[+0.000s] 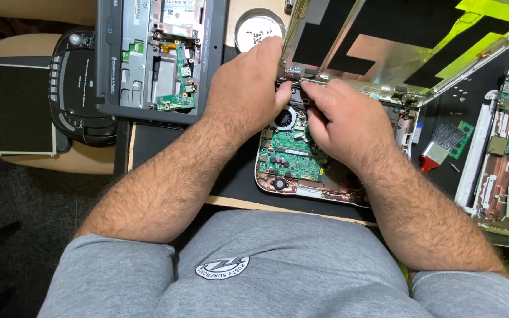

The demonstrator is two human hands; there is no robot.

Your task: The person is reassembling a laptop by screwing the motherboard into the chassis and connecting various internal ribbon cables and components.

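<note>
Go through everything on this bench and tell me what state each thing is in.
Laptop: case off, green board and fan exposed.
Screen lid: tilted up, back bare.
Left hand: gripping the lid hinge.
Right hand: fingers pinched at the hinge.
Metal bowl: holds small parts.
Brush: lying flat.

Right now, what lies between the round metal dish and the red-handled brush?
In the head view, the tilted laptop lid lies between the round metal dish and the red-handled brush.

Hands are working in a crowded spot

We are finding the lid crowding above our hands, a bowl behind, a brush to the right; bare mat is lying open left.
</note>
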